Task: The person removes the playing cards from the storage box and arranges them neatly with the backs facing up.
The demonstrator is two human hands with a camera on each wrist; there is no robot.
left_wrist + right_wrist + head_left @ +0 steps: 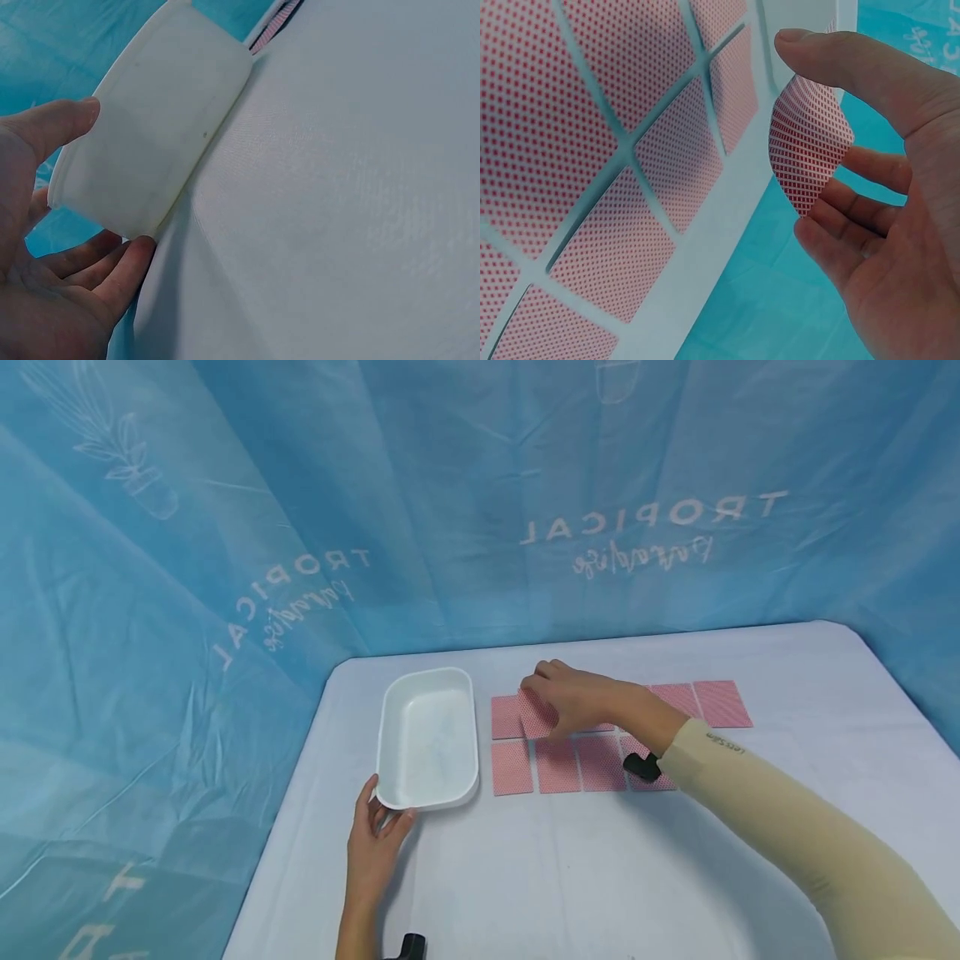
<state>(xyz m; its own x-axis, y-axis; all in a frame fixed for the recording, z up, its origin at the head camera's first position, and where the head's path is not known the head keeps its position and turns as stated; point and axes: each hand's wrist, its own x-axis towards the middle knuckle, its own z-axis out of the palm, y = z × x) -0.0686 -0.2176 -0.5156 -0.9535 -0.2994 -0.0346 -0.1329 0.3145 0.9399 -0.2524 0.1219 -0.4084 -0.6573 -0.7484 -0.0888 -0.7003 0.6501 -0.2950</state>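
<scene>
A white plastic basin [433, 743] stands on the table's left part. At its near left corner is my left hand [372, 847]; in the left wrist view the thumb lies on the outer wall [165, 112] near the rim, and other fingers touch the lower corner. My right hand [579, 695] pinches a playing card [536, 715] with a red-and-white dotted back, raised above the rows of cards. Held between thumb and fingertips, that card [810, 146] is bent in the right wrist view. The other playing cards [512, 768] lie flat in two rows, partly hidden by my right arm.
A white cloth [540, 877] covers the table. Blue curtains [450, 485] printed with white lettering hang behind it and along the sides. Black wrist mounts [642, 767] show at both wrists. The rows of cards lie to the right of the basin.
</scene>
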